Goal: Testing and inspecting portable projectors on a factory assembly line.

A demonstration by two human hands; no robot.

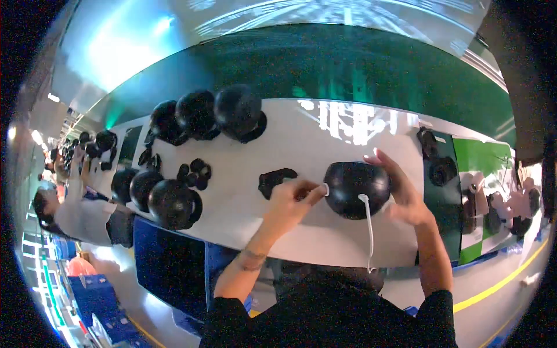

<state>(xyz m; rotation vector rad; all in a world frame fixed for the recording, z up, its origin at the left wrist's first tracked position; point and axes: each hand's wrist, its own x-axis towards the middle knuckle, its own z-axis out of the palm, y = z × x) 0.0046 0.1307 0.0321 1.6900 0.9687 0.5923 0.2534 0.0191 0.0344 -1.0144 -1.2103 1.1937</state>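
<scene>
In front of me on the white table sits a glossy black ball-shaped object (348,194) with a flattened top. A white cord (370,238) runs from its front over the near table edge. At its left side, my left hand (293,200) pinches a small white round piece (326,189), close against the ball. My right hand (406,194) curves along the ball's right side with fingers spread; whether it touches the surface is hard to tell. Just beyond my left hand lies a black irregular part (275,178), partly covered by that hand.
Larger black balls on dark stands (238,113) line the far left, and more (174,203) stand at the near left. Small black round parts (195,174) lie between them. A dark green mat (444,197) carries black parts at right. People (87,214) work left and right.
</scene>
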